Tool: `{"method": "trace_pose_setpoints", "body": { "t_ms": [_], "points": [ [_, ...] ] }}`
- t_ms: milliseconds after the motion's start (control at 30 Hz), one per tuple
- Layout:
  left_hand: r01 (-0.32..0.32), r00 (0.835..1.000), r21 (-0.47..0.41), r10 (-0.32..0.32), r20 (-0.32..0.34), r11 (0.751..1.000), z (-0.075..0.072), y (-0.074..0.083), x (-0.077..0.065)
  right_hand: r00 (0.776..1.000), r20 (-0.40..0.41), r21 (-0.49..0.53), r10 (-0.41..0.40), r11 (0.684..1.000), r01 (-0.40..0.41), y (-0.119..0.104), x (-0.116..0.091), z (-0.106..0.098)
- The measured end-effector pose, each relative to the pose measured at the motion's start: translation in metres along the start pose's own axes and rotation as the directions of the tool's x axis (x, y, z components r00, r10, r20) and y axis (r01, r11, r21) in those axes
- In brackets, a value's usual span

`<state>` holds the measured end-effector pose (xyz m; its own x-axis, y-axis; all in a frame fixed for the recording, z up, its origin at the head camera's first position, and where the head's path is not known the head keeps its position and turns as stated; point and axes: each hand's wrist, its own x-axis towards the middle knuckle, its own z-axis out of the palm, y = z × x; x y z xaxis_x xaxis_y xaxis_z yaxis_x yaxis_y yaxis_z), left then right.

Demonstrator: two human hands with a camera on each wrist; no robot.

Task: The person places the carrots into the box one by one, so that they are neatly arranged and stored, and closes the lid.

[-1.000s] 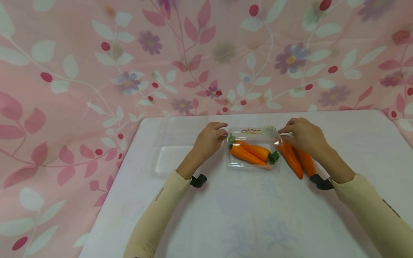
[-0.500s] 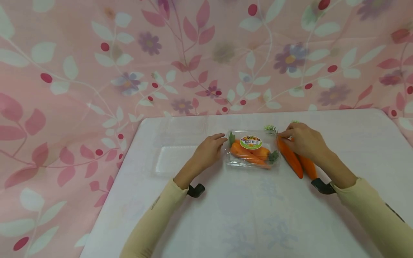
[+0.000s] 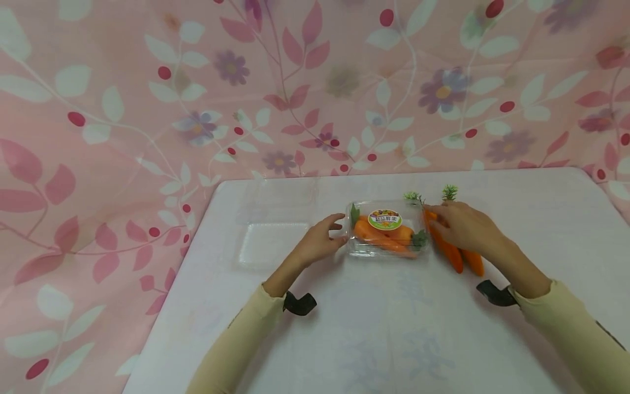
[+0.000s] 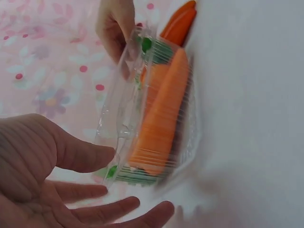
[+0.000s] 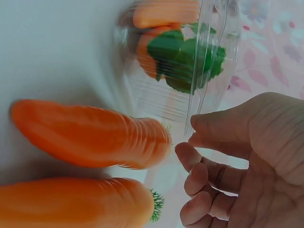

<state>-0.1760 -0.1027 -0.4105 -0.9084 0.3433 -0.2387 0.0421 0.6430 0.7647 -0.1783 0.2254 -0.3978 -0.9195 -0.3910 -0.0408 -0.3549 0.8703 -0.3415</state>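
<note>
In the head view, the table (image 3: 384, 317) is looked at from above its near side, forward and downward, with the floral cloth (image 3: 315, 82) faced at 12 o'clock and both hands taken in from farther off. From the left wrist, the box (image 3: 386, 232) is seen close up past the left hand (image 3: 315, 243) at 8 o'clock; the view is turned sideways, the table being placed at 3. From the right wrist, also near, the table is put at 9 o'clock and the right hand (image 3: 462, 227) at 4. The box, cloth and right hand are shared by the 2 wrist views.
</note>
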Motion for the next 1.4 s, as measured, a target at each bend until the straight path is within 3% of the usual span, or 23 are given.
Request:
{"method": "trace_pose_setpoints", "body": {
  "t_ms": [67, 167, 367, 500, 667, 1000, 1233, 1400],
  "points": [
    [0.050, 0.998, -0.077, -0.048, 0.030, 0.996, 0.000, 0.001, -0.002, 1.000, -0.002, 0.002, 0.011, 1.000, -0.011, -0.001, 0.000, 0.002],
    [0.137, 0.989, -0.213, -0.123, 0.078, 0.967, 0.001, 0.003, -0.004, 1.000, -0.007, 0.003, 0.016, 1.000, -0.016, -0.002, -0.001, 0.003],
    [0.245, 0.967, -0.308, -0.209, 0.145, 0.919, 0.002, 0.004, -0.005, 1.000, 0.001, 0.038, 0.026, 0.999, -0.026, -0.005, -0.005, 0.001],
    [0.250, 0.965, -0.329, -0.206, 0.162, 0.911, 0.004, 0.006, -0.008, 0.999, 0.005, 0.098, 0.054, 0.994, -0.054, -0.008, -0.016, -0.006],
    [0.223, 0.972, -0.323, -0.186, 0.140, 0.920, 0.006, 0.009, -0.010, 0.998, 0.001, 0.209, 0.069, 0.976, -0.067, -0.008, -0.034, -0.010],
    [0.219, 0.974, -0.332, -0.187, 0.127, 0.917, 0.009, 0.007, -0.010, 0.984, 0.129, 0.359, 0.120, 0.920, -0.159, -0.008, -0.043, 0.000],
    [0.229, 0.972, -0.350, -0.197, 0.125, 0.908, 0.010, 0.005, -0.009, 0.965, 0.215, 0.459, 0.148, 0.857, -0.233, -0.006, -0.041, 0.011],
    [0.262, 0.963, -0.390, -0.215, 0.159, 0.883, 0.009, 0.006, -0.011, 0.961, 0.247, 0.553, 0.126, 0.796, -0.246, -0.003, -0.040, 0.015]
  ]
}}
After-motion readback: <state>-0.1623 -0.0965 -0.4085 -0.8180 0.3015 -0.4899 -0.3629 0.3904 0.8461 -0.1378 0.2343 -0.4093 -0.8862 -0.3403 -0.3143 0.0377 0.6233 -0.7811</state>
